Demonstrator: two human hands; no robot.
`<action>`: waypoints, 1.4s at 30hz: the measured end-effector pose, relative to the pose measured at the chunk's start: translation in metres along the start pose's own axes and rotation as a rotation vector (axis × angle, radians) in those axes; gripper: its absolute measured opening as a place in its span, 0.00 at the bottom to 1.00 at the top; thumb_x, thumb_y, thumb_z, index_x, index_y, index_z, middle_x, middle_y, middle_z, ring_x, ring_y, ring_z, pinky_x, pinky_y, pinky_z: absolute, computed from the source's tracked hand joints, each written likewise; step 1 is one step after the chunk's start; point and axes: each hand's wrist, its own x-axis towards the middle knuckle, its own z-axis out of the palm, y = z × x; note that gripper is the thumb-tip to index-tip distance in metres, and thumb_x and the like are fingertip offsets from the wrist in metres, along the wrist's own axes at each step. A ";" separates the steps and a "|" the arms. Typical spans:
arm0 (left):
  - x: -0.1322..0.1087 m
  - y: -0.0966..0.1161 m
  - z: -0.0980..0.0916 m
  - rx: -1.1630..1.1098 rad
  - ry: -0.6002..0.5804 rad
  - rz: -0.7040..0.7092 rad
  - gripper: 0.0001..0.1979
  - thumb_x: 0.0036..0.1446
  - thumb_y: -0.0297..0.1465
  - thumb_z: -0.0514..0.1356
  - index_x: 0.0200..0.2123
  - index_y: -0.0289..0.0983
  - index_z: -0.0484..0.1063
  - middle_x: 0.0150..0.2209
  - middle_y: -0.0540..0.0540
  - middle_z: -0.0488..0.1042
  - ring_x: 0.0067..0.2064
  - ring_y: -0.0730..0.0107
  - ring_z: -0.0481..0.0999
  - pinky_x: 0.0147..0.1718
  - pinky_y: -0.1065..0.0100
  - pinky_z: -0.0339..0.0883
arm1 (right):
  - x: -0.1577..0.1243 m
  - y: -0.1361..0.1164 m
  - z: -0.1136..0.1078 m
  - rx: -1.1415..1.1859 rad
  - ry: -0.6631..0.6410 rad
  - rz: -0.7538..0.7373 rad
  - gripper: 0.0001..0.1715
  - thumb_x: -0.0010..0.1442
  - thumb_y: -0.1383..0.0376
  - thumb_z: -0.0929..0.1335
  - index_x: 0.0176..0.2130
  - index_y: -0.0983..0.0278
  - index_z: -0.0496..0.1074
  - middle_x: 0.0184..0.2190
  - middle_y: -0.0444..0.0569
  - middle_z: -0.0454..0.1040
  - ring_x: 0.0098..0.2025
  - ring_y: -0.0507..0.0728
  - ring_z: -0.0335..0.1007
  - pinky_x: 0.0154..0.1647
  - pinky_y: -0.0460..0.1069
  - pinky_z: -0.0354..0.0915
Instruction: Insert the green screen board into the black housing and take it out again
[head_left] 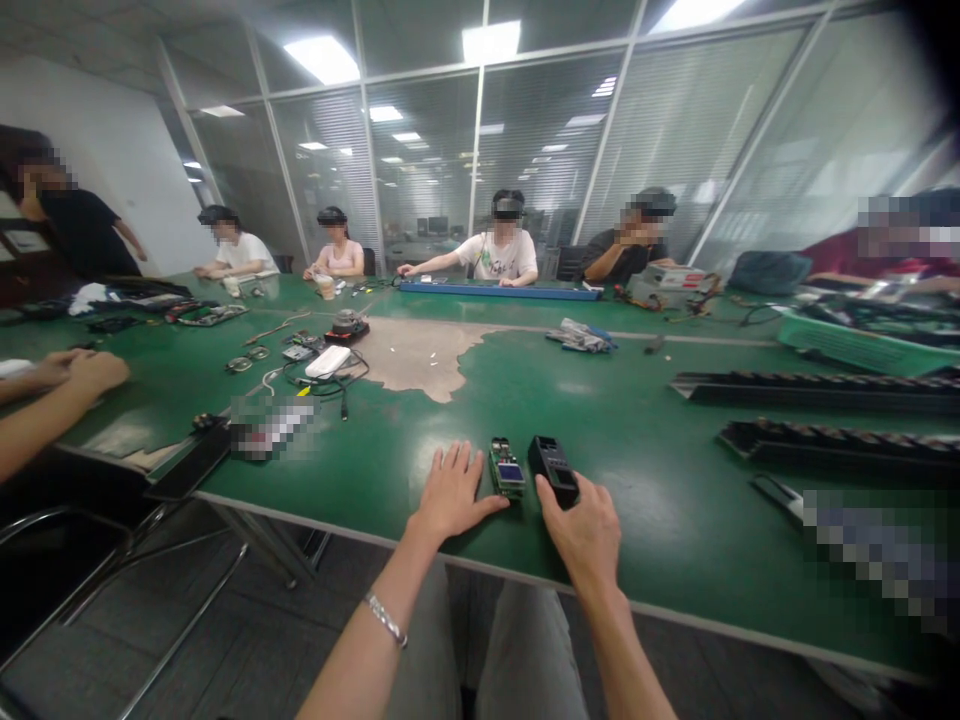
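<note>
Left hand (452, 490) lies open, palm down, right hand (589, 525) grips the black housing (553, 466); I'd handle the circuit board (506, 468) between them by its edges, sparing its screen (511, 474).

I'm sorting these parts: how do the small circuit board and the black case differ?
The circuit board is green with a small screen; the black case has window-like openings. The left hand rests beside the board, while the right hand holds the case. Both are side by side, near the table's closer edge.
</note>
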 end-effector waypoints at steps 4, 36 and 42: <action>0.000 0.000 0.000 0.011 -0.006 0.002 0.47 0.60 0.64 0.38 0.69 0.37 0.52 0.71 0.38 0.51 0.72 0.48 0.44 0.68 0.45 0.37 | -0.004 -0.002 -0.001 -0.070 -0.072 -0.013 0.33 0.60 0.43 0.64 0.52 0.65 0.70 0.42 0.56 0.72 0.41 0.62 0.70 0.41 0.53 0.63; 0.002 -0.006 0.007 -0.002 0.000 0.002 0.50 0.58 0.65 0.42 0.69 0.33 0.51 0.71 0.35 0.49 0.72 0.46 0.44 0.68 0.45 0.38 | 0.009 -0.041 -0.019 0.149 0.012 -0.079 0.27 0.60 0.46 0.65 0.44 0.66 0.74 0.40 0.57 0.75 0.43 0.63 0.69 0.47 0.53 0.61; 0.001 -0.007 0.006 -0.013 0.004 0.004 0.52 0.57 0.65 0.44 0.69 0.30 0.49 0.71 0.33 0.49 0.72 0.46 0.43 0.68 0.44 0.38 | 0.007 -0.073 -0.014 0.075 -0.063 -0.065 0.25 0.60 0.48 0.64 0.42 0.65 0.74 0.38 0.56 0.74 0.41 0.61 0.69 0.43 0.52 0.60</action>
